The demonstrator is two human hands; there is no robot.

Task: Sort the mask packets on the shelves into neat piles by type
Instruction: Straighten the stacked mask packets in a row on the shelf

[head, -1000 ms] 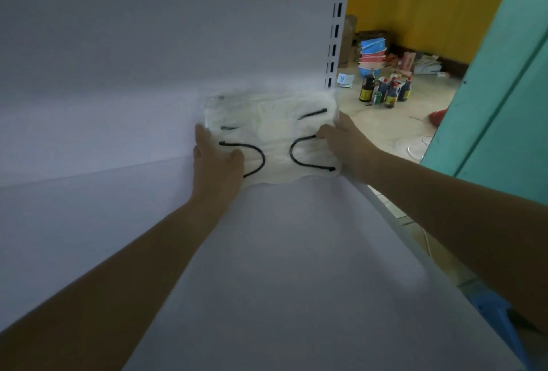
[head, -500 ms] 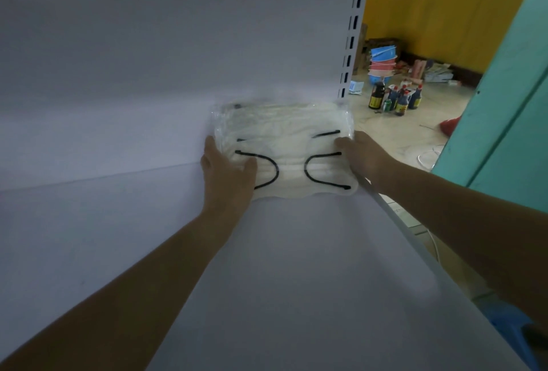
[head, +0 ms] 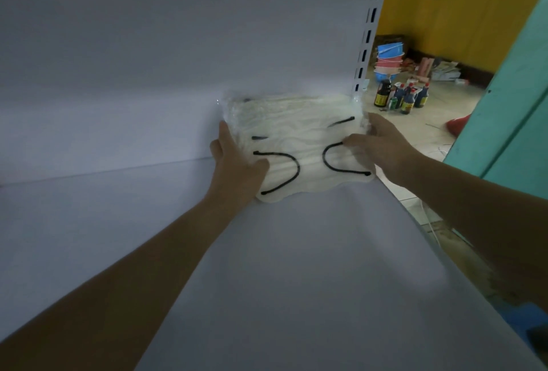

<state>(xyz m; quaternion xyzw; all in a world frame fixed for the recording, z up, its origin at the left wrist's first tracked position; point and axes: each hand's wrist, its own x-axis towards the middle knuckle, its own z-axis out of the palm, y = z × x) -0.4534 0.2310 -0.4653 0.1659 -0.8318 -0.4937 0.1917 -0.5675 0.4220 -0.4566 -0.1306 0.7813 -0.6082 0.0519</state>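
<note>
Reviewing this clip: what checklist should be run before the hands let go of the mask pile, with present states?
1. The clear-wrapped pile of white masks with black ear loops sits against the white back panel: ok.
2. The left hand presses its left side, the right hand its right side: ok.
3. Near edge straight: not ok, wavy.
4. One type throughout: cannot tell.
5. Pile lies on the white shelf: ok.
</note>
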